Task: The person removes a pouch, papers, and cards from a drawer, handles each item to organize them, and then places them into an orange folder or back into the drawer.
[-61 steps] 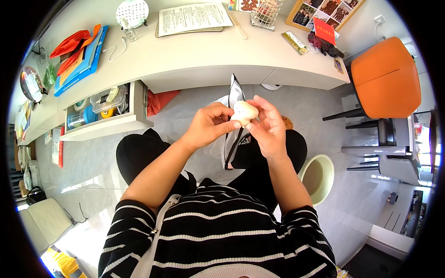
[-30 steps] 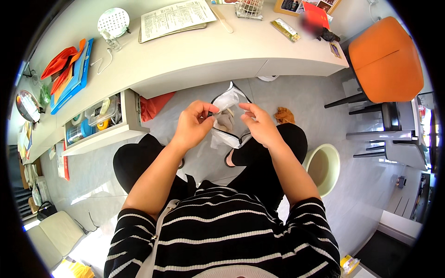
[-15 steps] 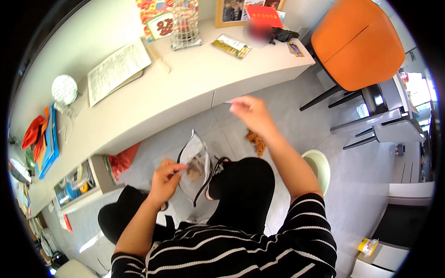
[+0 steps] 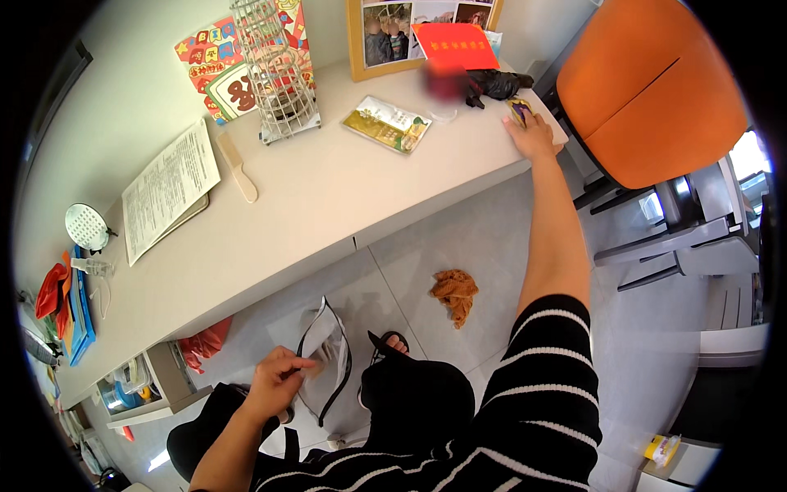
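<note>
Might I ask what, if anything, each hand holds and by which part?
Left hand: seemingly the white bag, by its left rim. Right hand: on the small packet; grip unclear.

Bright, pale light fills the room, spreading evenly across the desk (image 4: 303, 197) and the wall (image 4: 123, 107) behind it. At right, past the orange chair (image 4: 656, 98), glare burns out to white, while the glossy grey floor (image 4: 410, 287) carries a pale sheen and one hard white streak at near left. The desk's front panel sits in soft shade. At the far side, a dark red object (image 4: 444, 85) below a red card (image 4: 456, 47) dissolves into heavy blur; the left hand (image 4: 275, 383) and right hand (image 4: 534, 138) read fairly clearly. Straight edges bow toward a black, rounded rim.
</note>
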{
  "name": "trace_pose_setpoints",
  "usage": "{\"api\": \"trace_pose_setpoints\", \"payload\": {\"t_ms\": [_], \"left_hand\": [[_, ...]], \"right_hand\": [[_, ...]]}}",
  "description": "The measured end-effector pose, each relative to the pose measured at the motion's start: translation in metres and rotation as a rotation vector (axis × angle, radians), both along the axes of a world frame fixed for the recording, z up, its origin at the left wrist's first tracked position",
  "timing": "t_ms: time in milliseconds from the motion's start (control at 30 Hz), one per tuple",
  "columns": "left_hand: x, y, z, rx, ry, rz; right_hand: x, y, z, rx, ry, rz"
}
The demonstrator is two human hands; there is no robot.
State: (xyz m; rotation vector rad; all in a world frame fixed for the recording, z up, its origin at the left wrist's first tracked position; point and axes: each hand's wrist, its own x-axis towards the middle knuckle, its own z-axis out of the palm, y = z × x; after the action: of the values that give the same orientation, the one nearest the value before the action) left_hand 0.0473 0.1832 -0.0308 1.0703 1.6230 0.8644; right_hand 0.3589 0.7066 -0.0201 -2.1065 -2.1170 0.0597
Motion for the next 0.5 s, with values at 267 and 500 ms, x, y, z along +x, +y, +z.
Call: {"api": "trace_pose_setpoints", "payload": {"t_ms": [267,500], "left_hand": [[0.007,0.002,0.003,0.079,-0.007,-0.016],[0.013,-0.008,0.021,0.072,-0.026,0.014]], "right_hand": [[-0.006,-0.087,-0.029,0.343,0.215,0.686],[-0.046,-0.176,0.005,0.367,0.073,0.803]]}}
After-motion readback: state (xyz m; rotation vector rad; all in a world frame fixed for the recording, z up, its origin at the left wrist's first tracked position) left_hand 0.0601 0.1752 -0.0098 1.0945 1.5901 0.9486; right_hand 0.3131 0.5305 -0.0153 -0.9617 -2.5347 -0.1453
